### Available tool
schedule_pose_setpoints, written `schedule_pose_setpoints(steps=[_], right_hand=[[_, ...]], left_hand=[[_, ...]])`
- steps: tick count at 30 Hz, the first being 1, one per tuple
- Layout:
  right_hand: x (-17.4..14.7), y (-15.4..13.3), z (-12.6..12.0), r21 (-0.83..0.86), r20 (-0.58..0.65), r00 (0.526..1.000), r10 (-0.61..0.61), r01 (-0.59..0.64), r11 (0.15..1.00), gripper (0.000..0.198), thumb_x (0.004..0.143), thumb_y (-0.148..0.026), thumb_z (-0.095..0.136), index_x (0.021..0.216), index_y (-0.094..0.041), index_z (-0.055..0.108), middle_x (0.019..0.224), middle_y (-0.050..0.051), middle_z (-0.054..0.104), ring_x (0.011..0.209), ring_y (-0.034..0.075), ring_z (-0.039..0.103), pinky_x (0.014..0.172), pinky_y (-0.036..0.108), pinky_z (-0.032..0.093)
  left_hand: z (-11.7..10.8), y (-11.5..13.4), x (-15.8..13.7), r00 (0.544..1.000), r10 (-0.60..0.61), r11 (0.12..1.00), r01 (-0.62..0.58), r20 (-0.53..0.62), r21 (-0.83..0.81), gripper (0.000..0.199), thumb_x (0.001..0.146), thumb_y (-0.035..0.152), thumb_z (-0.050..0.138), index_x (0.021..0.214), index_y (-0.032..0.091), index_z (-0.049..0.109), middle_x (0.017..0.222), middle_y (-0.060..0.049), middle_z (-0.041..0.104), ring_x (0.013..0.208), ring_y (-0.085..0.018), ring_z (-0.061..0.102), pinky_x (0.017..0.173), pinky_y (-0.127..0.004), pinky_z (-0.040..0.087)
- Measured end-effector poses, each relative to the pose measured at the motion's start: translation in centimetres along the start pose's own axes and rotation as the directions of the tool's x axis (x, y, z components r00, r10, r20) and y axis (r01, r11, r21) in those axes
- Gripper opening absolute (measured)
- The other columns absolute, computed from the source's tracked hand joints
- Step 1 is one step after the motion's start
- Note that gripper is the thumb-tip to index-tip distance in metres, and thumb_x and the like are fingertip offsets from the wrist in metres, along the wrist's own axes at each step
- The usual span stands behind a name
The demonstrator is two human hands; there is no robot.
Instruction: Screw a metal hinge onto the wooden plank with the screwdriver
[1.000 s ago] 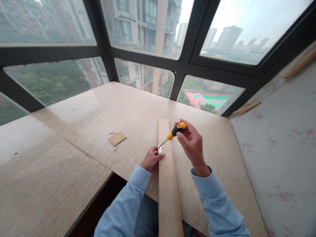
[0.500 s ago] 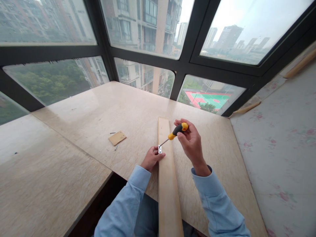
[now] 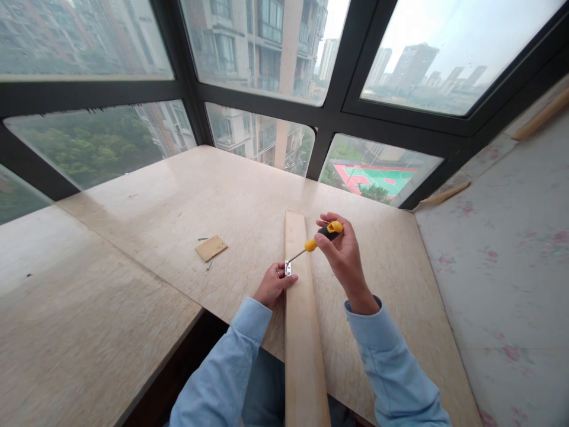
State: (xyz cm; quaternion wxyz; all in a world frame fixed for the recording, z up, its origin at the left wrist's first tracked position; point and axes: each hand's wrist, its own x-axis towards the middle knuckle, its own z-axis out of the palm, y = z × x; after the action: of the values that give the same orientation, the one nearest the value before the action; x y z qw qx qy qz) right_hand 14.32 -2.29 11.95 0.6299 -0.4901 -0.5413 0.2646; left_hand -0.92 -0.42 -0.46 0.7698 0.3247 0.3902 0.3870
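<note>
A long pale wooden board point(image 3: 304, 350) lies over the edge of the stone-look surface and runs toward me. On its left edge sits a small silver metal bracket point(image 3: 288, 270) with holes. My left hand point(image 3: 269, 287) pinches the bracket against the board, thumb resting on top. In my right hand point(image 3: 345, 261) is a yellow and black screwdriver point(image 3: 328, 231), slanted down to the left, held between thumb and fingers. Its tip meets the upper part of the bracket; whether a screw is under it is too small to tell.
A thin wooden piece with holes point(image 3: 212, 248) lies left of the board, with a screw point(image 3: 209, 265) and another small metal fastener point(image 3: 203, 239) beside it. Dark window frames point(image 3: 267, 107) enclose the far side. A flowered wall point(image 3: 502, 267) stands at right.
My right hand's fingers have shifted round the screwdriver handle, which has turned and moved slightly right. My left hand, the bracket and the board stay put.
</note>
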Motion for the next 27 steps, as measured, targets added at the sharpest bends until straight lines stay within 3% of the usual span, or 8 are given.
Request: schedule_pose_setpoints(steps=[4, 6, 10, 13, 18, 21, 24, 27], right_hand=[[0.1, 0.8, 0.0, -0.250, -0.179, 0.983, -0.036, -0.010, 0.968, 0.055, 0.072, -0.045, 0.079, 0.117, -0.021, 0.058, 0.112, 0.009, 0.063, 0.097, 0.023, 0.065, 0.089, 0.044, 0.057], [0.2, 0.9, 0.0, -0.212, -0.201, 0.979, -0.045, 0.002, 0.977, 0.056, 0.070, -0.044, 0.081, 0.116, -0.021, 0.059, 0.108, 0.009, 0.066, 0.094, 0.023, 0.067, 0.088, 0.044, 0.058], [0.3, 0.5, -0.1, 0.065, -0.042, 0.999, 0.011, -0.009, 0.998, 0.050, 0.080, -0.036, 0.072, 0.125, -0.022, 0.055, 0.121, 0.010, 0.066, 0.114, 0.025, 0.065, 0.100, 0.048, 0.053], [0.4, 0.2, -0.2, 0.117, 0.037, 0.999, 0.010, -0.014, 0.993, 0.043, 0.082, -0.034, 0.068, 0.122, -0.023, 0.057, 0.131, 0.011, 0.061, 0.124, 0.026, 0.058, 0.106, 0.049, 0.048], [0.3, 1.0, -0.2, -0.126, -0.152, 0.988, -0.008, -0.012, 0.992, 0.050, 0.074, -0.041, 0.078, 0.114, -0.021, 0.059, 0.113, 0.009, 0.064, 0.098, 0.023, 0.066, 0.092, 0.044, 0.056], [0.3, 1.3, -0.1, -0.226, -0.216, 0.974, -0.065, 0.015, 0.974, 0.056, 0.068, -0.042, 0.083, 0.113, -0.021, 0.060, 0.110, 0.008, 0.064, 0.094, 0.022, 0.065, 0.089, 0.043, 0.057], [0.3, 1.1, 0.0, -0.072, -0.167, 0.985, -0.048, 0.036, 0.997, 0.057, 0.073, -0.037, 0.079, 0.121, -0.023, 0.053, 0.112, 0.007, 0.065, 0.101, 0.022, 0.066, 0.093, 0.043, 0.056], [0.4, 0.6, 0.0, 0.099, -0.011, 1.000, -0.029, 0.030, 0.995, 0.045, 0.082, -0.030, 0.065, 0.125, -0.025, 0.049, 0.127, 0.009, 0.061, 0.122, 0.023, 0.059, 0.106, 0.047, 0.047]], left_hand=[[0.0, 0.1, -0.1, 1.000, 0.002, 1.000, -0.002, 0.003, 0.004, 0.065, 0.047, 0.033, 0.094, 0.095, 0.015, 0.053, 0.080, -0.005, 0.070, 0.069, -0.017, 0.067, 0.070, -0.032, 0.054], [0.0, 0.1, -0.1, 1.000, 0.003, 1.000, -0.003, 0.000, 0.006, 0.065, 0.047, 0.032, 0.094, 0.095, 0.015, 0.054, 0.079, -0.005, 0.070, 0.069, -0.017, 0.066, 0.070, -0.032, 0.053], [0.0, 0.0, 0.0, 1.000, 0.000, 1.000, 0.000, 0.000, 0.000, 0.065, 0.046, 0.032, 0.094, 0.094, 0.015, 0.054, 0.078, -0.004, 0.070, 0.069, -0.017, 0.066, 0.070, -0.032, 0.053], [0.0, -0.1, 0.0, 1.000, 0.001, 1.000, -0.001, 0.001, -0.003, 0.065, 0.046, 0.033, 0.094, 0.094, 0.015, 0.054, 0.078, -0.004, 0.070, 0.069, -0.017, 0.066, 0.071, -0.032, 0.053], [0.0, 0.0, 0.0, 1.000, -0.005, 1.000, 0.005, 0.007, -0.006, 0.067, 0.046, 0.034, 0.094, 0.094, 0.015, 0.052, 0.079, -0.004, 0.070, 0.069, -0.018, 0.067, 0.070, -0.033, 0.053], [0.0, 0.0, 0.0, 1.000, -0.009, 1.000, 0.009, 0.010, -0.008, 0.067, 0.046, 0.034, 0.094, 0.095, 0.015, 0.052, 0.080, -0.005, 0.070, 0.069, -0.018, 0.066, 0.070, -0.033, 0.053], [-0.1, 0.0, 0.0, 1.000, -0.006, 1.000, 0.006, 0.008, -0.010, 0.066, 0.046, 0.033, 0.094, 0.094, 0.015, 0.053, 0.080, -0.005, 0.070, 0.069, -0.017, 0.066, 0.070, -0.033, 0.053], [-0.1, 0.0, 0.0, 1.000, -0.001, 1.000, 0.001, 0.002, -0.015, 0.066, 0.045, 0.033, 0.095, 0.093, 0.015, 0.053, 0.080, -0.005, 0.070, 0.069, -0.017, 0.066, 0.070, -0.032, 0.053]])
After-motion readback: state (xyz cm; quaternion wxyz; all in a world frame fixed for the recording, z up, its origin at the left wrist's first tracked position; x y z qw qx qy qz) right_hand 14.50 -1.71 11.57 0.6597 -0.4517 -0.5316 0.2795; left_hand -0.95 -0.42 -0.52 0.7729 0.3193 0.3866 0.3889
